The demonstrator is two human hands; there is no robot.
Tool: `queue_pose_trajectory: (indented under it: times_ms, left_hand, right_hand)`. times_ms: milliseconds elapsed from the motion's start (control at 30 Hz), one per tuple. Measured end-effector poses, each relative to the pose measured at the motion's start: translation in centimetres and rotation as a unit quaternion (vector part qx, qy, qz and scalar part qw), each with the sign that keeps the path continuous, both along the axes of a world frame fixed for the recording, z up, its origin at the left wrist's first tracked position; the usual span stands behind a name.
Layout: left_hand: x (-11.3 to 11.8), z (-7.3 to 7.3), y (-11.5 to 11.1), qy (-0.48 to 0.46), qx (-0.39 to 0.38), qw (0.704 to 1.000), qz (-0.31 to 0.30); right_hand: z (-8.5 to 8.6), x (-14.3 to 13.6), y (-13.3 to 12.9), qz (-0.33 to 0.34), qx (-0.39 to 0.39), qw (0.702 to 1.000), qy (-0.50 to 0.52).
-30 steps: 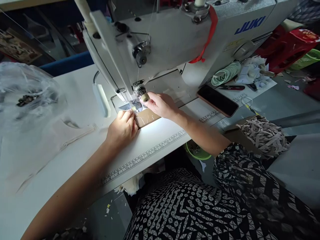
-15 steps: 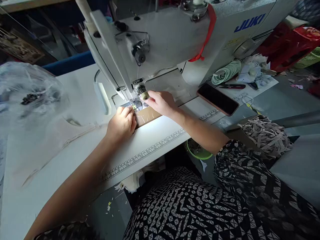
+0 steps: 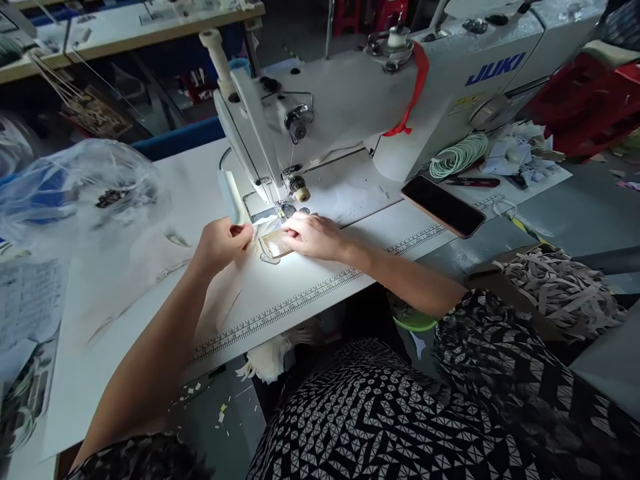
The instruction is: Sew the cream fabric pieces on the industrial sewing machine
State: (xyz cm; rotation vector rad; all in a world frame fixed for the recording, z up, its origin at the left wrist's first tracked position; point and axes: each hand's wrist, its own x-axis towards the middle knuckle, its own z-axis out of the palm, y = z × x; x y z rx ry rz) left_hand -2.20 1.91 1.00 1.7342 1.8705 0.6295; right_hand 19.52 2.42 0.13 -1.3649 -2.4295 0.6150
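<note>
My left hand (image 3: 225, 243) is closed in a pinch on pale, thin fabric (image 3: 223, 290), left of the needle area. The fabric hangs from these fingers over the white table. My right hand (image 3: 317, 235) lies close to the presser foot (image 3: 284, 212) of the sewing machine (image 3: 345, 93), over the right end of a shiny tan plate (image 3: 275, 245). Its fingers are bent together, and what they grip, if anything, is hidden. Just above it sits the machine's round dial (image 3: 301, 192). A lamp lights this spot.
A phone (image 3: 443, 205) lies right of my forearm, near a coil of pale cord (image 3: 459, 157) and paper scraps (image 3: 517, 153). Clear plastic bagging (image 3: 85, 193) is at the left. Printed rulers (image 3: 285, 303) run along the table's front edge. Fabric strips (image 3: 565, 287) fill a box at right.
My right hand has left the dial and come down beside the presser foot. My left hand has drawn back leftward, lifting pale fabric. The view has shifted, showing more of the background.
</note>
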Motion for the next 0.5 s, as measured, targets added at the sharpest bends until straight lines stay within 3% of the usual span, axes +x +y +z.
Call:
queue_pose_trajectory:
  times_ms: [100, 300, 400, 500]
  left_hand:
    - [-0.6, 0.8, -1.7, -0.138, -0.040, 0.990, 0.000]
    - [-0.6, 1.2, -4.6, -0.173, -0.009, 0.985, 0.002]
    - [-1.1, 1.1, -4.9, -0.230, -0.011, 0.972, 0.053]
    - [-1.9, 1.4, -4.9, -0.290, -0.080, 0.951, 0.070]
  right_hand:
    - [0.3, -1.7, -0.7, -0.040, -0.022, 0.999, -0.025]
    - [-0.3, -4.9, -0.5, -0.056, -0.027, 0.997, 0.040]
    - [-0.5, -4.1, -0.4, -0.025, -0.028, 0.993, 0.114]
    - [-0.4, -2.5, -0.4, 0.002, -0.074, 0.985, 0.155]
